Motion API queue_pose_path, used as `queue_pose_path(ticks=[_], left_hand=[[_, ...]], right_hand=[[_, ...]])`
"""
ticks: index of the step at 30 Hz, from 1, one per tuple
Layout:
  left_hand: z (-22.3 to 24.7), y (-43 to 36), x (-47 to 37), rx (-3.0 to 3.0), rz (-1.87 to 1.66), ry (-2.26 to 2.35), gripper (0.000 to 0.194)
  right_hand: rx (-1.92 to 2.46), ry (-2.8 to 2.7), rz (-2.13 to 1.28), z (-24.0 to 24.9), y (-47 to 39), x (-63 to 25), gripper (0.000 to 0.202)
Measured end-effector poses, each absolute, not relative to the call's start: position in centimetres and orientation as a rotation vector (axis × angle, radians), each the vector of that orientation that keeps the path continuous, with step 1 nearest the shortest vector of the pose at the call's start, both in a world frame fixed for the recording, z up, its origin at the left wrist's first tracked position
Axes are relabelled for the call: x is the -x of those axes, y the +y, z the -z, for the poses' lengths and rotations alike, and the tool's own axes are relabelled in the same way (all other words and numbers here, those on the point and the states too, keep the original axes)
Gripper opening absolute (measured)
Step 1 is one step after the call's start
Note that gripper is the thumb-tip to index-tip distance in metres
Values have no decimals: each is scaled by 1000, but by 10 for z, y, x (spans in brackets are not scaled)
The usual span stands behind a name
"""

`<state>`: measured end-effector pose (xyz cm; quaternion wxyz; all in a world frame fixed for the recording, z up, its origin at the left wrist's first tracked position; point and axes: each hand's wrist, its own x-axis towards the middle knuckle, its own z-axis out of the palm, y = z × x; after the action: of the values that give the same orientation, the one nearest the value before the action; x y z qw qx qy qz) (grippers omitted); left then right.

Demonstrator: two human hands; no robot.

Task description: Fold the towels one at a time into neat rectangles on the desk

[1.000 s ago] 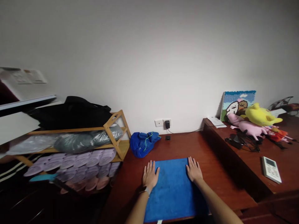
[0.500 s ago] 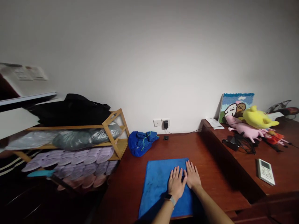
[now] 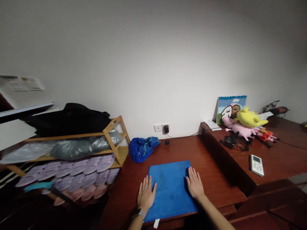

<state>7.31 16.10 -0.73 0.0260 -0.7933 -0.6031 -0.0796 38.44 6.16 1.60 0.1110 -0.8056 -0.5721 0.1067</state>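
A blue cloth (image 3: 170, 188) lies spread flat on the reddish-brown desk (image 3: 124, 195), a white tag (image 3: 156, 223) sticking out at its near edge. Over the cloth's left edge rests my left hand (image 3: 145, 195), fingers stretched out and slightly apart, a watch band at the wrist. My right hand (image 3: 195, 184) is at the cloth's right edge, its fingers also extended. Neither hand grips anything. Behind the cloth, near the wall, sits a crumpled blue drawstring bag (image 3: 143, 149).
To the left stands a wooden rack (image 3: 117, 140) with lilac slippers (image 3: 79, 166) and a black bag (image 3: 74, 121). On the raised right surface are plush toys (image 3: 250, 118), a dog picture (image 3: 231, 108), black cables (image 3: 236, 143) and a white remote (image 3: 256, 165). An adapter (image 3: 166, 129) is plugged into the wall.
My left hand has moved left from the cloth's middle to its left edge, apart from my right hand. The white tag now shows. The view has shifted slightly.
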Motion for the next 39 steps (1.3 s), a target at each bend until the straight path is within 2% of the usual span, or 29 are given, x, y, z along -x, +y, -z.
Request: queue_pose_path(ticks=[4,9,13,16,26,39], left_hand=[[1,160,-78,2427,323,-1793,73],[-6,124,-123,2652,481,-1449,63],[-3,86,-187,2957,392,-1188,60],[-1,79,-204,2976,320,-1307,62],[-3,101,-69,2599,202,-1852,72],[-1,97,-64,2549,229,-1842,76]], right_hand=[[2349,-1690,-367,-9,22,-378,68],[2349,-1702,-391,-10,11,-378,68],[2355,-1710,-390,-13,13,-377,69],[2371,-1721,-385,-12,12,-376,69],[2428,-1750,-312,-2,12,-375,69],[2424,-1730,-287,0,-9,-369,69]])
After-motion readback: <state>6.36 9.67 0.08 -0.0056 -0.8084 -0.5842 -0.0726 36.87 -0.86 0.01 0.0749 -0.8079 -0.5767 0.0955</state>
